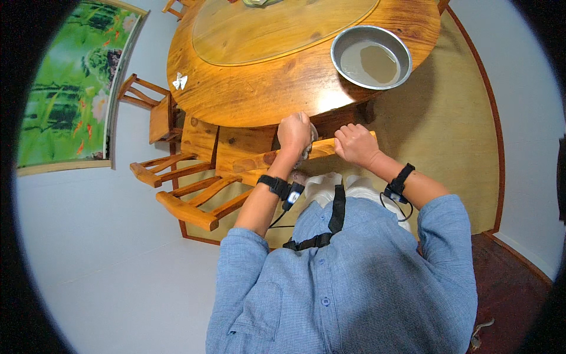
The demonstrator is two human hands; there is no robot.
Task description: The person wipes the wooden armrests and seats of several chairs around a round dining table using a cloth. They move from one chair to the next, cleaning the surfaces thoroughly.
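Note:
My left hand (294, 135) is closed on a greyish cloth (307, 152), pressed against a varnished wooden rail (323, 148). The rail looks like the top of a chair's back; the rest of that chair is mostly hidden behind my arms. Near the rail's right end, my right hand (357, 144) has its fingers wrapped around the wood. Just beyond both hands is the edge of a round wooden table (261, 90). On it, to the right, a metal basin (401, 48) holds murky, brownish water (376, 66).
A glass turntable (274, 37) covers the table's middle, and a crumpled white tissue (180, 81) lies at left. Wooden chairs (188, 210) crowd the left side, with another chair (161, 117) by the wall. A small pale scrap (479, 334) lies on the dark red floor.

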